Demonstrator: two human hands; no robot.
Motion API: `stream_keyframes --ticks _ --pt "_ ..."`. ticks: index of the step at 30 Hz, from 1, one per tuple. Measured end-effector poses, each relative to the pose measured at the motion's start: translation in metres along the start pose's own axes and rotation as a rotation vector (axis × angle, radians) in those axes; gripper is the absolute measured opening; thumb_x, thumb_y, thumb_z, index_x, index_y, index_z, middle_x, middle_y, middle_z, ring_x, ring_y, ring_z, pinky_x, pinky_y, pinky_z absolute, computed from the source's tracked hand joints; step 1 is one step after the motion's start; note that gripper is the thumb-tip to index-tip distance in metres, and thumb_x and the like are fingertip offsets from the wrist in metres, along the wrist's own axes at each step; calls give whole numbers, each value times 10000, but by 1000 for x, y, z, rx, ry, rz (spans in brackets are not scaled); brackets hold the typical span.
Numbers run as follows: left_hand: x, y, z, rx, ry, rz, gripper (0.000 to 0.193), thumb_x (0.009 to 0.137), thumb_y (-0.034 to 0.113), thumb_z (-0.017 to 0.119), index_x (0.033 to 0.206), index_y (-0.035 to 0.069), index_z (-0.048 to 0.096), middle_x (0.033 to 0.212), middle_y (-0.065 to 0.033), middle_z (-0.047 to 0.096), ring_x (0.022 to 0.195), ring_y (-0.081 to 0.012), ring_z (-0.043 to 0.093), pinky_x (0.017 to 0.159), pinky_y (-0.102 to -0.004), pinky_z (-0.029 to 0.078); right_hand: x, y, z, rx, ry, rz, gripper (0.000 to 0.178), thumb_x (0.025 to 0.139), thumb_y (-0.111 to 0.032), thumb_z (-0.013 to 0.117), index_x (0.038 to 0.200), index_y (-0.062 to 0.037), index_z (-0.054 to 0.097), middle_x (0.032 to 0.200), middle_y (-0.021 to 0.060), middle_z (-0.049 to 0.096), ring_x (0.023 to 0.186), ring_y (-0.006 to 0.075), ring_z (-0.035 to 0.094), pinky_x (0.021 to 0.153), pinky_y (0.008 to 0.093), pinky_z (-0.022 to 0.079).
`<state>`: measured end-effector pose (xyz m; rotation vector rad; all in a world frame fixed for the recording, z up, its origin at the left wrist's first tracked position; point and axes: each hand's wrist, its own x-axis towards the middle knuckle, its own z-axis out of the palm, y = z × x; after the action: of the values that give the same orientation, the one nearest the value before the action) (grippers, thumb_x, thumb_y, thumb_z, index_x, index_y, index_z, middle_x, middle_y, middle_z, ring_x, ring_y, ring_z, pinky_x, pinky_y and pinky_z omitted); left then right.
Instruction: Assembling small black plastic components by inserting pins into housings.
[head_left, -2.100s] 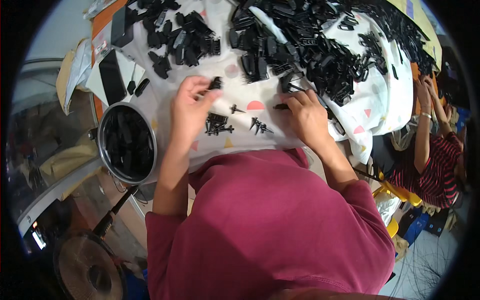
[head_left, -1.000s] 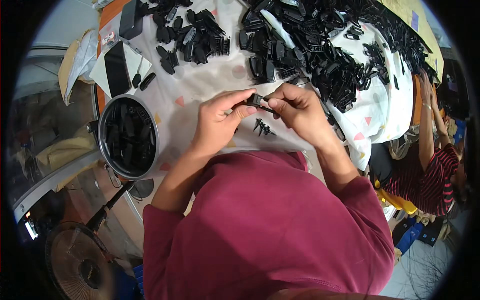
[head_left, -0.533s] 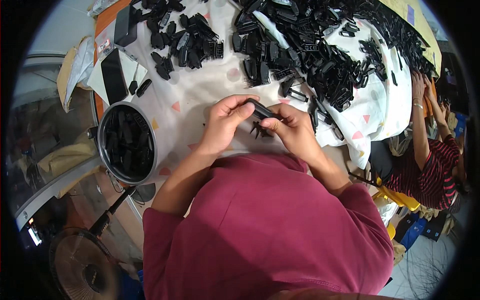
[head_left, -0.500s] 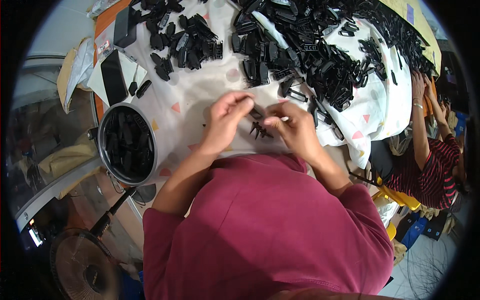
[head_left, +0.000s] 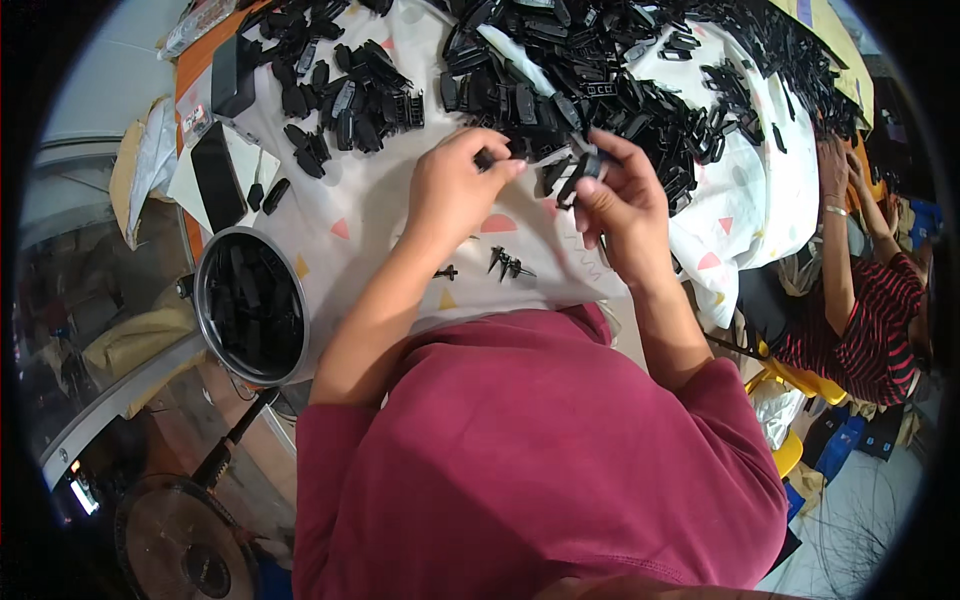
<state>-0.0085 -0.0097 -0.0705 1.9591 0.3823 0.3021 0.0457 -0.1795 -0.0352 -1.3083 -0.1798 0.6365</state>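
Observation:
My left hand (head_left: 448,185) is raised over the cloth with its fingers curled, closed on a small black plastic part (head_left: 485,158). To its right, my right hand (head_left: 630,198) pinches an elongated black plastic casing (head_left: 578,180) between thumb and fingers, at the near edge of the large heap of black casings (head_left: 640,120). Below the hands, a few small dark pronged pieces (head_left: 510,263) lie on the patterned white cloth (head_left: 390,200). Another small dark piece (head_left: 447,272) rests beside my left forearm.
A round metal-rimmed bowl (head_left: 303,320) full of black parts stands at the left. Beyond it are a black phone (head_left: 217,175), a dark box (head_left: 233,75) and a smaller group of casings (head_left: 365,100). A fan (head_left: 185,540) stands lower left. Another person (head_left: 850,320) works at the right.
My hands, close together before, have moved apart and farther up the table. The right hand now holds a casing by the heap. More of the small pronged pieces shows.

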Motion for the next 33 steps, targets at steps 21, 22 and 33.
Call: stream_keyframes --ticks 21,22,33 --pt "-44 29 -29 -370 5 96 256 690 43 703 926 18 607 817 0 571 670 -46 467 603 -176 394 5 -13 19 360 -98 210 149 835 -109 535 930 6 552 763 102 576 554 156 565 432 241 491" --pt "-44 29 -30 -400 7 52 271 674 48 711 925 22 612 829 -15 574 710 -76 489 639 -203 402 4 -16 20 360 -93 185 148 837 -107 532 931 5 552 754 103 575 544 156 563 423 237 481" --pt "-42 34 -38 -20 24 335 269 644 66 726 891 23 628 779 -57 589 681 -148 552 605 -243 431 -3 -14 16 -33 -185 159 62 815 -45 567 830 12 587 651 42 552 402 39 375 340 172 245"
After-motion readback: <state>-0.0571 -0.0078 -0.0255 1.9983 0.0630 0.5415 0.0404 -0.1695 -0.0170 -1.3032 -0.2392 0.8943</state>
